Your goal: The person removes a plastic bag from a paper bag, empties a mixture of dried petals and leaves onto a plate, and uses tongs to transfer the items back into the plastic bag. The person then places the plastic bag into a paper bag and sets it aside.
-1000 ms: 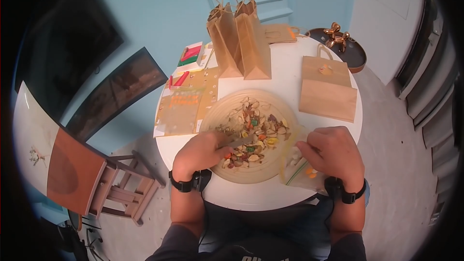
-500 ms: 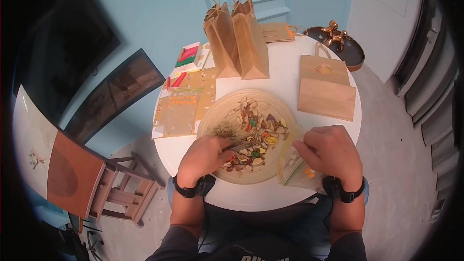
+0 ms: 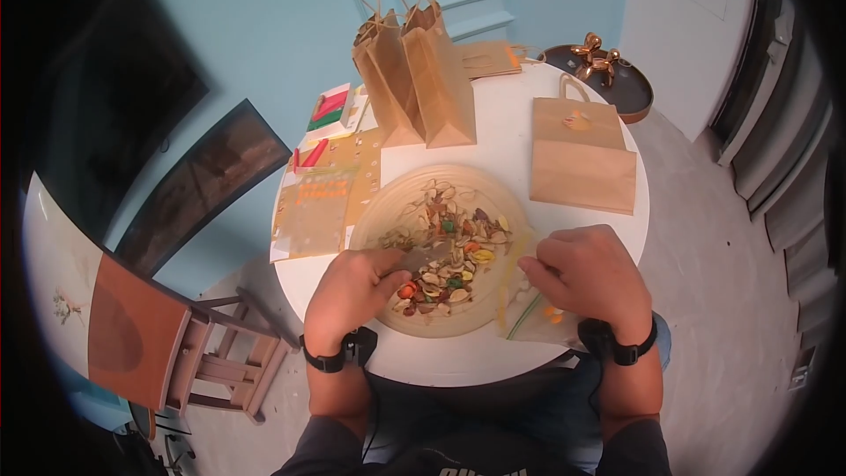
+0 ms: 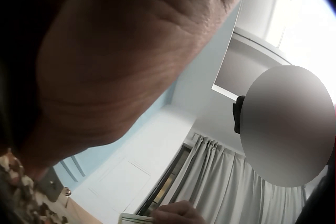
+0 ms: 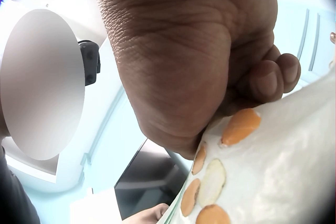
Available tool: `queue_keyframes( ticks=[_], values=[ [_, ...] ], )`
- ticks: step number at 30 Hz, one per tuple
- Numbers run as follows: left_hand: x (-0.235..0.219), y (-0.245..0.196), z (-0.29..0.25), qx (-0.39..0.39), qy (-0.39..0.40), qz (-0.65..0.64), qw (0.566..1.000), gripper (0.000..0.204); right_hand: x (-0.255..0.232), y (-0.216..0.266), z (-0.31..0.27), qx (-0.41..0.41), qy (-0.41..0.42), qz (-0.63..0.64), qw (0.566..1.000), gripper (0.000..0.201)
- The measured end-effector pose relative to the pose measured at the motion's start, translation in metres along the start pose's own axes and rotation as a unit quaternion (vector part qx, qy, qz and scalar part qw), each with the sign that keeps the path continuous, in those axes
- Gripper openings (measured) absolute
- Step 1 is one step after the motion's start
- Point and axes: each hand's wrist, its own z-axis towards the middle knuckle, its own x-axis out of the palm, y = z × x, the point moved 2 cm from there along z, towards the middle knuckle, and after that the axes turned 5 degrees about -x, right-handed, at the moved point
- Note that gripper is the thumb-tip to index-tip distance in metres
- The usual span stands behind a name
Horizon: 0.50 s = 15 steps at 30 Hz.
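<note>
My left hand [image 3: 357,291] grips a flat grey metal tool [image 3: 430,256] at the left side of a round, pale wooden tray [image 3: 388,308]. The tool's flat end lies over a pile of dried petals and potpourri pieces [image 3: 458,275], in tan, red, green and yellow. My right hand [image 3: 590,273], fingers curled, pinches the upper part of a clear zip bag [image 3: 533,322] with a green seal line. Orange and pale pieces [image 5: 241,127] show at the bag in the right wrist view. My left palm hides most of the tool in the left wrist view.
Two tall paper bags [image 3: 445,84] stand at the back of the round white table [image 3: 507,137]. Another paper bag [image 3: 583,159] lies at the right. A flat clear pouch [image 3: 313,207] and red sticks [image 3: 311,154] are at the left. A wooden chair [image 3: 233,357] stands left of the table.
The head view has shifted a little, so the tabletop things sit further left. My left hand has moved the tool slightly and turned its flat face more into view. My right hand still holds the bag.
</note>
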Motion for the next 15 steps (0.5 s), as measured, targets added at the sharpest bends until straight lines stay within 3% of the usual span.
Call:
queue_keyframes(
  ticks=[3,6,10,15],
  values=[
    [0.013,-0.029,-0.011,0.120,-0.011,-0.050,0.991,0.028,0.000,0.001,0.000,0.000,0.003,-0.004,1.000,0.035],
    [0.020,-0.055,-0.014,0.155,-0.037,-0.030,0.987,0.035,-0.002,0.000,-0.001,-0.004,-0.004,-0.007,1.000,0.035],
    [0.018,-0.051,0.001,0.081,-0.039,0.019,0.996,0.034,-0.010,-0.004,-0.006,0.004,-0.006,-0.014,1.000,0.036],
    [0.034,-0.052,0.047,0.105,-0.054,0.098,0.988,0.031,-0.015,-0.004,-0.010,0.010,-0.019,-0.002,1.000,0.036]
  ],
)
